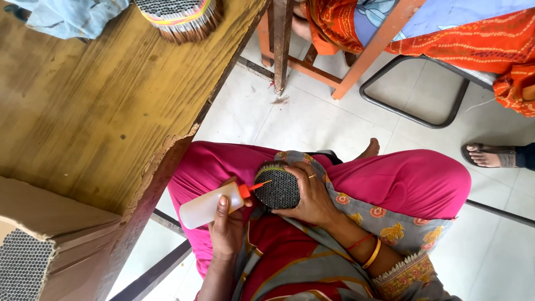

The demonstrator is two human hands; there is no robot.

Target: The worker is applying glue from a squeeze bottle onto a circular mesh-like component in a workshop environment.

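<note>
My left hand (225, 226) grips a white squeeze bottle (206, 205) with an orange nozzle. The nozzle tip touches the dark honeycomb end face of a round bundle of thin sticks (277, 189). My right hand (312, 195), with a ring and bangles at the wrist, wraps around that bundle from the right side and holds it over my lap on pink cloth. The bundle's rim shows coloured bands.
A worn wooden table (100, 106) fills the left, with another banded stick bundle (178, 19) and a blue cloth (72, 17) on it. A cardboard box (67, 245) with a honeycomb face sits at the lower left. A table leg (281, 44), a metal chair frame (412, 108) and another person's sandalled foot (490, 156) stand on the tiled floor.
</note>
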